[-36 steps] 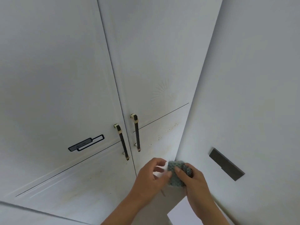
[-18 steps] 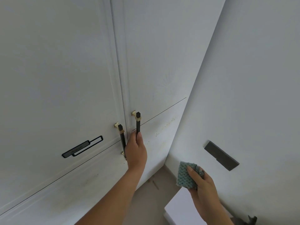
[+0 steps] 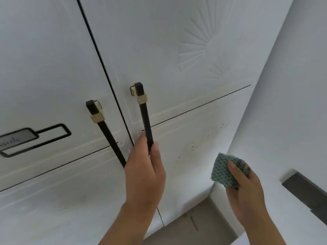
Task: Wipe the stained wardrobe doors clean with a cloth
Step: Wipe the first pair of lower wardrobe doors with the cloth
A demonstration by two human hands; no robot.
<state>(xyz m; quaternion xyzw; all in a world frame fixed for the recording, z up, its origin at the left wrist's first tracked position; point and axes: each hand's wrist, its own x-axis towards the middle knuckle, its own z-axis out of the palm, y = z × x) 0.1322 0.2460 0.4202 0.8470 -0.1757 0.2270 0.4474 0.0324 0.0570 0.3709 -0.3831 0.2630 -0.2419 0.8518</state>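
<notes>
Two white wardrobe doors fill the view, the left door [image 3: 46, 71] and the right door [image 3: 177, 41], each with a long black handle with a gold band. My left hand [image 3: 145, 172] grips the lower part of the right door's handle [image 3: 144, 114], thumb on its front. The left door's handle [image 3: 104, 133] hangs free beside it. Dark specks and brownish stains [image 3: 207, 137] dot the right door's lower panel. My right hand [image 3: 246, 188] holds a folded teal textured cloth [image 3: 222, 171] a little off the door, below the stains.
A white wall [image 3: 292, 103] stands at right angles to the wardrobe on the right, with a dark grey rectangular plate [image 3: 306, 190] on it. A black-outlined label [image 3: 31, 138] sits on the left door. Beige floor [image 3: 194, 225] shows in the corner below.
My left hand let go of the cloth, rose and took hold of the right door's handle. The view moved in closer to the doors. My right hand kept the cloth.
</notes>
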